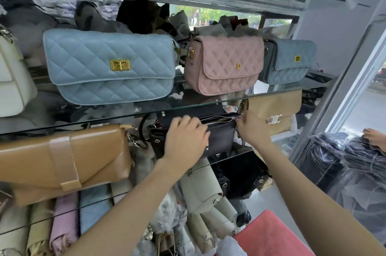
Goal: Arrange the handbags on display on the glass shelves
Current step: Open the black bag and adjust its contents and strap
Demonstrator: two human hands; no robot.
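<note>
A black handbag (221, 132) with an unzipped top stands on the middle glass shelf (236, 154). My left hand (187, 136) lies over its front left with fingers curled round the bag. My right hand (251, 130) pinches the zipper end at the bag's right side. A tan flap handbag (62, 161) sits to its left and a beige handbag (275, 109) with a silver clasp to its right. On the glass shelf above (146, 109) stand a light blue quilted bag (108, 65), a pink quilted bag (225, 63) and a darker blue quilted bag (292, 61).
A white bag (12, 80) shows at the left edge of the upper shelf. Below the middle shelf, several wrapped bags (200, 199) are stacked. A red stool (271, 235) stands at the lower right. Bagged dark goods (344, 161) fill the right side by the glass wall.
</note>
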